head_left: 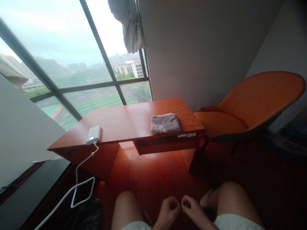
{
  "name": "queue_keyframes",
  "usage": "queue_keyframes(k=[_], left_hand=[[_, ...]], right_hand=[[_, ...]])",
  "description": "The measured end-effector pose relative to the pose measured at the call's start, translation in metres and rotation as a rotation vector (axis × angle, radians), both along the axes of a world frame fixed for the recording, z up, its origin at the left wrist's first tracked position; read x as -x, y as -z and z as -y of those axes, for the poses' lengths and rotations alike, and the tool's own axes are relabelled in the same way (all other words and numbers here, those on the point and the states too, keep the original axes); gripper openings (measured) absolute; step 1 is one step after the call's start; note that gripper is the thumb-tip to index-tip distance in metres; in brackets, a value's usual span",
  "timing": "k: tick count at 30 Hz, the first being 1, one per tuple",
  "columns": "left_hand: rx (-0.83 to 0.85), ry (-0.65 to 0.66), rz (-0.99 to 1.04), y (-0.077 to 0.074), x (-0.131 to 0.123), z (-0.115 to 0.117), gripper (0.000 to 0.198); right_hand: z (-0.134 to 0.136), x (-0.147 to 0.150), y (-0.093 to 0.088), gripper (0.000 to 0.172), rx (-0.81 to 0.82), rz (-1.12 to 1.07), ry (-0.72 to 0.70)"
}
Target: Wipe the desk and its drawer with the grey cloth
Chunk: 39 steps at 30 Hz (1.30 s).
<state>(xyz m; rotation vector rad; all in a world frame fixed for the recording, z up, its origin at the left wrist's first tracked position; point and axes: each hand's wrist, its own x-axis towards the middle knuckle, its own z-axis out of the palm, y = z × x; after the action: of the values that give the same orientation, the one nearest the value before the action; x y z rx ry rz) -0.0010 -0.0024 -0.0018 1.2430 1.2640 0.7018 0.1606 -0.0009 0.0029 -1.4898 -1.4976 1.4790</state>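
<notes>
My left hand (169, 209) is low in the head view, between my knees, its fingers curled round toward the thumb. Close beside it, my right hand (190, 206) is curled the same way, with a narrow gap between the two. I see nothing inside either curl. Beyond both hands, a folded grey-brown towel (165, 123) lies on the near right part of the reddish wooden desk (127, 119). A white power bank (93, 134) sits at the desk's near left edge, and a white cable (77, 185) runs from it down to the lower left.
An orange chair (259, 102) stands right of the desk. Behind the desk is a large window (72, 41) with a bunched curtain (130, 27). A dark flat-topped surface (35, 191) and a black plastic bag (90, 214) are at lower left. An open compartment is under the desktop.
</notes>
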Motion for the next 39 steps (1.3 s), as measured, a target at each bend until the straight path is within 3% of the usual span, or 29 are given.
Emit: queue_keyframes(k=[11,22,39], left_hand=[[-0.036,0.004,-0.019,0.012,0.002,0.0,0.015],[-0.009,0.009,0.037,0.005,-0.001,0.001,0.012],[-0.02,0.033,0.065,0.001,-0.001,0.004,0.012]], right_hand=[[0.0,0.0,-0.003,0.011,-0.013,0.062,0.0],[0.001,0.0,0.0,0.011,0.003,-0.021,-0.052],[0.002,0.0,-0.003,0.013,-0.014,0.076,-0.051]])
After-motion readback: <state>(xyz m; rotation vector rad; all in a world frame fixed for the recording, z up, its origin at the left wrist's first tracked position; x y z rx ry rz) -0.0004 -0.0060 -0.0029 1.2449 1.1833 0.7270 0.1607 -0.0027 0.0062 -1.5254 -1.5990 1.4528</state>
